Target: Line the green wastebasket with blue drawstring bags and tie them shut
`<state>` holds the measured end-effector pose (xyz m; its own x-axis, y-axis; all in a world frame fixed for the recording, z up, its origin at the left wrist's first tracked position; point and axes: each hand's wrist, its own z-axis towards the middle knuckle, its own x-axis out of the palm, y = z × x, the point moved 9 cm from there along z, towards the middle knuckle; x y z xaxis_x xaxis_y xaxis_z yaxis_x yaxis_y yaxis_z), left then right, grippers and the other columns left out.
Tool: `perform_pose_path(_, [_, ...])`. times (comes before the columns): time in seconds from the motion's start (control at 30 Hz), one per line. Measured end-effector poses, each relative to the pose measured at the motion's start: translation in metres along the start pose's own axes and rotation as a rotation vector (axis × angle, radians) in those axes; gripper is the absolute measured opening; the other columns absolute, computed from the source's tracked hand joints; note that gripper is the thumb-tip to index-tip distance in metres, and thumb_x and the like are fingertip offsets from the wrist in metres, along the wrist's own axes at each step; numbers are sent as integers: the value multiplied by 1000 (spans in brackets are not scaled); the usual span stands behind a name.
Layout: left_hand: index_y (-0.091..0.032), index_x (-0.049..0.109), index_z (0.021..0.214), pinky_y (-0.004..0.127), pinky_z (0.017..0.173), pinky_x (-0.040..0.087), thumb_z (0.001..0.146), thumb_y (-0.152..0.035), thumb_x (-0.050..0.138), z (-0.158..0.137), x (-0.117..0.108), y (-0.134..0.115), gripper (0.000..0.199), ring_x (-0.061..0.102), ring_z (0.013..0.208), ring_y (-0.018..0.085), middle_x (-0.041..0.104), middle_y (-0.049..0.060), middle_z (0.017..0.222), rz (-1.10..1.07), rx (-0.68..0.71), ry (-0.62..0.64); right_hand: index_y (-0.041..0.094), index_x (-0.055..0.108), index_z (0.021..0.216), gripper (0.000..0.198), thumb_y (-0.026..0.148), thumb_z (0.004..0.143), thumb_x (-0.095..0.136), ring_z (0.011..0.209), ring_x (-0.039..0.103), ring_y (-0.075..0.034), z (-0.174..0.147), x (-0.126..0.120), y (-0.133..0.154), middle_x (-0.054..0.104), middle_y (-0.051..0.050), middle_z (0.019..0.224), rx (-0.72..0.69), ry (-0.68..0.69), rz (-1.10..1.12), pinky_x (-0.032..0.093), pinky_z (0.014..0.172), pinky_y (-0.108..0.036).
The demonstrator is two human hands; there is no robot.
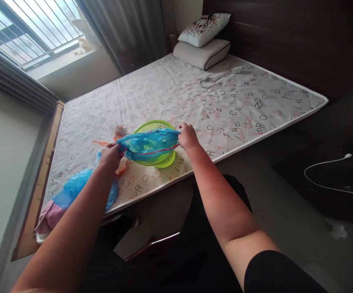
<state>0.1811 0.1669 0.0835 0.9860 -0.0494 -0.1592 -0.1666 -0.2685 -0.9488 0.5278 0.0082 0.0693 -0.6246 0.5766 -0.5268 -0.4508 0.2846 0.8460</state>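
Note:
A translucent blue plastic bag (149,143) with a red drawstring along its rim is stretched between my two hands. My left hand (111,156) is closed on the bag's left end. At the opposite end, my right hand (188,137) pinches the rim. Behind and below the bag, a green plastic basket (155,125) rests on the mattress; the bag covers much of it, and I cannot tell whether the bag lies inside the basket. Close to my left hand are a clear plastic bag (120,131) and an orange-and-white item (121,167), partly hidden.
The letter-printed mattress (225,118) fills the middle. More blue plastic (75,187) and a pink cloth (50,215) lie at its left corner. Pillows (201,53) are stacked at the far end near a white power strip (239,70). A white cable (325,162) hangs at right.

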Motion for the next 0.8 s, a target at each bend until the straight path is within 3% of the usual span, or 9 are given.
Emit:
perform_pose_path(0.1, [-19,62,97,18,53,49,81,-15,73,-6,-16,-5,20,59,57,9,62,-4,74,29,105,-165,18,67,96,28,0,80,52,94,65,-27,-1,-3,-8,70,-12,95,57,-5,51,54,97,-44])
perform_pose_path(0.27, [-19,63,98,20,56,52,88,-24,70,-16,-13,5,13,62,62,11,65,0,82,57,85,-131,21,62,92,13,12,86,55,72,61,-16,-7,-4,-23,65,-2,86,308,-52,482,60,79,-37])
perform_pose_path(0.43, [-23,56,106,20,57,50,95,-24,63,-24,-32,11,13,60,61,10,62,-3,82,131,69,-298,23,58,99,12,13,94,53,66,63,-12,-24,12,-28,63,4,77,605,123,932,63,71,-35])
perform_pose_path(0.57, [-24,57,108,23,62,56,101,-24,54,-26,-24,24,7,62,56,9,64,-3,84,-4,-60,-219,23,60,96,5,22,100,57,61,63,-13,-30,19,-22,65,3,72,652,200,1115,64,68,-35])
perform_pose_path(0.7, [-25,59,107,32,76,65,103,-19,46,-34,-5,27,15,75,75,16,72,1,95,-285,-158,-146,21,64,90,23,35,106,55,63,67,-15,-33,34,-21,70,0,72,729,232,1224,64,68,-33])
perform_pose_path(0.8, [-24,63,100,30,86,65,103,-18,43,-36,10,24,22,77,88,16,74,5,97,-435,-198,-81,21,66,91,37,46,110,46,71,71,-16,-34,43,-20,73,-3,77,752,293,1247,65,72,-33])
